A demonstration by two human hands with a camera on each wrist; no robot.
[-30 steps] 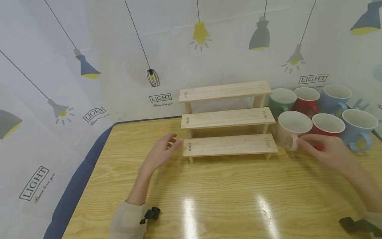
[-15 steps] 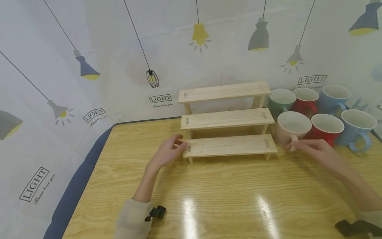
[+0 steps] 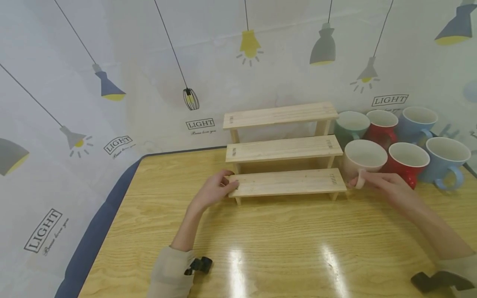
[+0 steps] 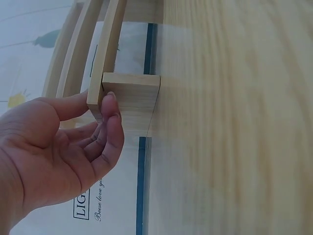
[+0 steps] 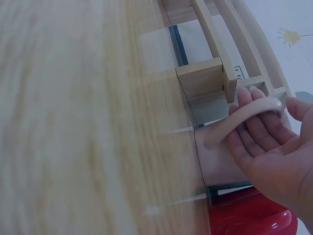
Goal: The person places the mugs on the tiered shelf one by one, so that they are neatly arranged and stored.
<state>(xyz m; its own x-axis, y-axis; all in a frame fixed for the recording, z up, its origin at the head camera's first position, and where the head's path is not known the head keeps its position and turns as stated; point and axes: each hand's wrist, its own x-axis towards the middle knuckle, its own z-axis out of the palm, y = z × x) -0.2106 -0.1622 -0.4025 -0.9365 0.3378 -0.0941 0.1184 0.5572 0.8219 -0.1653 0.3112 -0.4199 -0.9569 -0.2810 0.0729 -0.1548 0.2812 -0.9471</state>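
A three-step wooden shelf (image 3: 285, 183) stands against the back wall. My left hand (image 3: 211, 191) grips the left end of its lowest board; in the left wrist view the thumb lies on the board's top and the fingers (image 4: 113, 132) curl beneath it. Just right of the shelf sits a pale pink mug (image 3: 352, 164), upright on the table. My right hand (image 3: 396, 194) holds this mug by its handle (image 5: 244, 115), with several fingers hooked through the loop in the right wrist view. The thumb stands near the handle's top there.
Close around the pink mug stand a green mug (image 3: 346, 128), a front red mug (image 3: 398, 167), a back red mug (image 3: 372, 131), and two blue mugs, one at the front (image 3: 434, 165). The wooden table (image 3: 283, 236) has a dark edge along the wall.
My left hand has moved right and taken hold of the lowest board's end. My right hand has gripped the pink mug's handle, which has turned slightly to the left.
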